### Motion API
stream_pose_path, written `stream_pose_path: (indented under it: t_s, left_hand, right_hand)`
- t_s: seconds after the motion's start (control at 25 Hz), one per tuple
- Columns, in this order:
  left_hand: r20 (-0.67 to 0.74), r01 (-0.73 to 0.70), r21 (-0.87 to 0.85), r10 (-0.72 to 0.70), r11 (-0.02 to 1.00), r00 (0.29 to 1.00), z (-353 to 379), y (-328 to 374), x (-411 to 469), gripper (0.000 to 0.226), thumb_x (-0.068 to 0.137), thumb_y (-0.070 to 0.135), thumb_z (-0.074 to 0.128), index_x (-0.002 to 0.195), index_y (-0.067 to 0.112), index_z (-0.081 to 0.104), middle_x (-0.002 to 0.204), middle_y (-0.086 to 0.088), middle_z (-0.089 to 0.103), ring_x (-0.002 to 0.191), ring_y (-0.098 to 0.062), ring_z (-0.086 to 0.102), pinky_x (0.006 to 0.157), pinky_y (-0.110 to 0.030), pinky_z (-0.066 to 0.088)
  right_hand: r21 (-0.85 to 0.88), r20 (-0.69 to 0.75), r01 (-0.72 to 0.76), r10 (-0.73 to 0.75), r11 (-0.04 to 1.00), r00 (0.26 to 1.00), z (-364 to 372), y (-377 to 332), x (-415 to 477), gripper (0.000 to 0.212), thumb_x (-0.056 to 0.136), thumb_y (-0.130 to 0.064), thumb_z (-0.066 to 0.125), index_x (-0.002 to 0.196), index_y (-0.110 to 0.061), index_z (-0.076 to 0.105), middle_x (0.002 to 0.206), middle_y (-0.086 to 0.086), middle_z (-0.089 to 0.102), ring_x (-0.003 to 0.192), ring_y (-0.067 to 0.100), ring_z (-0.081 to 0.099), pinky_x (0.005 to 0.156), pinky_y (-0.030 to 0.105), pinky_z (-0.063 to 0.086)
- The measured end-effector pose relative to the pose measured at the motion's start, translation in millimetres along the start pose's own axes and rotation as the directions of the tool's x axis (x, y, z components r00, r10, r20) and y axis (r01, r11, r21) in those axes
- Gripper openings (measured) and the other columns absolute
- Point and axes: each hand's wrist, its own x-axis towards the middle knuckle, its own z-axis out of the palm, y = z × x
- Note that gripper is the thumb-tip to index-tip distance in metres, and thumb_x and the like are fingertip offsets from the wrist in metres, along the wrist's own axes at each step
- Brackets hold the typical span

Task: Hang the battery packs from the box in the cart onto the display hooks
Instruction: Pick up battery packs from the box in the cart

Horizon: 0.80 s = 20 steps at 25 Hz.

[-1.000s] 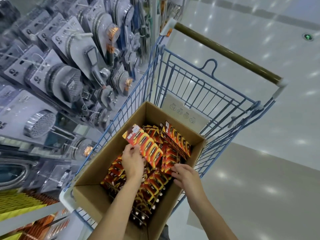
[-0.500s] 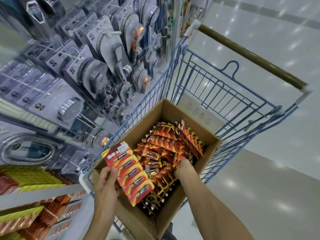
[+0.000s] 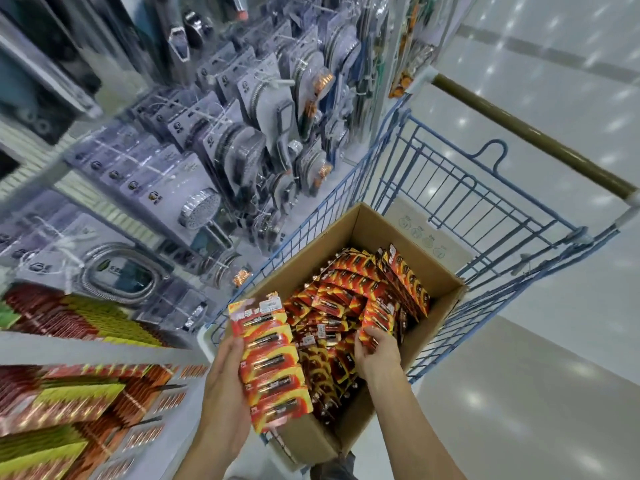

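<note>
No legible text — print on battery packs [image 3: 270, 358] and box [image 3: 320, 245] too blurred.

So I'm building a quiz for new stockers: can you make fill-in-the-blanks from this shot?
1. The strip of battery packs is held in the ____ hand.
2. The right hand grips loose packs inside a box made of ____.
3. The box sits in a wire cart painted ____.
Missing: left (the left hand), cardboard, blue.
</note>
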Motion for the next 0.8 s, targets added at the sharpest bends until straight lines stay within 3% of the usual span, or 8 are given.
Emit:
stream_pose_path:
  t_s: [0.04,0.08,0.2,0.4,0.56,0.64,0.72,0.8]
  left_hand:
    - [0.023,-0.007,0.005,0.007,1.0,1.0,-2.3,3.8,-4.3,0.034,0.1,0.04,0.055,0.127,0.022,0.064,0.113,-0.016,0.077,0.093,-0.036,0.077,0.084,-0.05,0.061]
    - [0.039,-0.021,0.013,0.02,1.0,0.999,-5.1,8.1,-8.6,0.035,0.1,0.041,0.055,0.127,0.022,0.064,0.114,-0.017,0.077,0.096,-0.037,0.076,0.083,-0.05,0.061]
    - [0.034,-0.095,0.052,0.093,0.994,0.995,-21.1,23.1,-23.9,0.029,0.103,0.04,0.053,0.123,0.022,0.065,0.106,-0.015,0.078,0.089,-0.038,0.078,0.08,-0.05,0.061]
    - [0.028,-0.235,0.072,0.233,0.969,0.972,-64.8,55.3,-55.6,0.031,0.104,0.045,0.05,0.119,0.025,0.068,0.101,-0.01,0.08,0.086,-0.036,0.078,0.077,-0.051,0.063]
    - [-0.01,-0.362,0.033,0.363,0.932,0.932,-117.9,81.9,-84.9,0.028,0.103,0.043,0.05,0.114,0.025,0.069,0.099,-0.009,0.08,0.083,-0.033,0.079,0.072,-0.045,0.062]
    - [-0.056,-0.406,0.018,0.406,0.914,0.912,-149.0,93.0,-100.1,0.028,0.102,0.044,0.051,0.113,0.026,0.069,0.1,-0.01,0.079,0.085,-0.034,0.078,0.076,-0.048,0.061]
    - [-0.132,-0.434,-0.026,0.427,0.9,0.894,-185.2,100.8,-116.7,0.028,0.103,0.044,0.052,0.116,0.027,0.069,0.103,-0.01,0.079,0.087,-0.036,0.078,0.081,-0.054,0.061]
    - [-0.216,-0.464,-0.073,0.44,0.883,0.872,-221.1,107.4,-134.7,0.028,0.103,0.044,0.054,0.115,0.025,0.07,0.104,-0.012,0.079,0.088,-0.037,0.078,0.082,-0.056,0.061]
  right_hand:
    - [-0.121,0.126,-0.043,0.059,0.992,0.99,-1.0,-8.3,-19.6,0.045,0.09,0.004,0.067,0.132,0.0,0.052,0.126,0.014,0.057,0.112,0.028,0.062,0.087,0.036,0.059]
    - [-0.195,0.116,-0.003,0.026,0.981,0.993,-2.6,-6.3,-31.6,0.046,0.09,0.004,0.068,0.133,0.0,0.054,0.123,0.015,0.06,0.108,0.028,0.064,0.085,0.037,0.058]
    - [-0.368,0.274,0.083,0.022,0.926,0.962,-25.6,0.7,-59.7,0.044,0.096,-0.009,0.066,0.137,-0.002,0.051,0.12,0.016,0.062,0.107,0.029,0.064,0.095,0.04,0.053]
    - [-0.484,0.472,0.312,-0.057,0.818,0.88,-34.2,15.9,-117.8,0.041,0.098,-0.023,0.064,0.134,-0.004,0.054,0.122,0.015,0.067,0.111,0.028,0.065,0.09,0.04,0.052]
    - [-0.607,0.675,0.535,0.025,0.588,0.738,-31.5,51.2,-164.1,0.05,0.072,-0.005,0.081,0.12,-0.004,0.066,0.117,0.018,0.072,0.1,0.032,0.072,0.081,0.043,0.056]
    - [-0.585,0.79,0.678,0.125,0.445,0.6,-29.6,77.4,-187.9,0.069,0.057,-0.008,0.094,0.12,-0.01,0.067,0.115,0.019,0.073,0.098,0.035,0.074,0.083,0.046,0.057]
    - [-0.552,0.833,0.74,0.295,0.384,0.469,-31.4,110.8,-214.5,0.07,0.064,-0.008,0.095,0.127,-0.013,0.063,0.118,0.021,0.072,0.107,0.04,0.071,0.086,0.05,0.058]
    - [-0.57,0.81,0.712,0.422,0.409,0.406,-35.6,148.0,-237.4,0.051,0.082,-0.012,0.078,0.13,-0.012,0.062,0.121,0.019,0.072,0.11,0.041,0.07,0.087,0.051,0.059]
